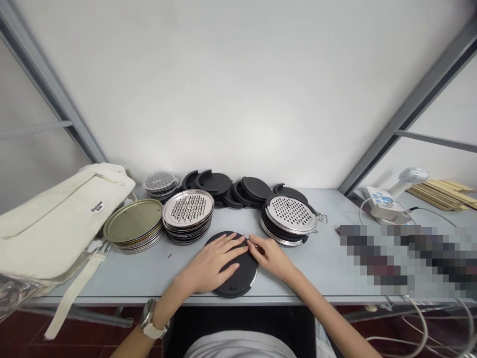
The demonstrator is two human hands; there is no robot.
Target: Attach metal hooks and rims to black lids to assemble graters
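A round black disc (238,271) lies near the table's front edge, with a silvery rim showing at its lower right. My left hand (214,261) rests flat across its upper left, fingers spread. At the disc's upper right edge, the fingers of my right hand (266,253) pinch a small metal clip (246,238), mostly hidden by the fingertips. Just beyond my right hand stands a stack of black discs topped by a perforated metal grater plate (292,214), with wire clips (321,218) sticking out to its right.
Stacked coarse grater plates (189,209) and olive-topped round plates (134,221) stand left. Behind are finer grater plates (160,182) and black discs (257,191). A cream bag (63,219) covers the table's left end. A white device with cable (387,206) and wooden boards (441,194) are right.
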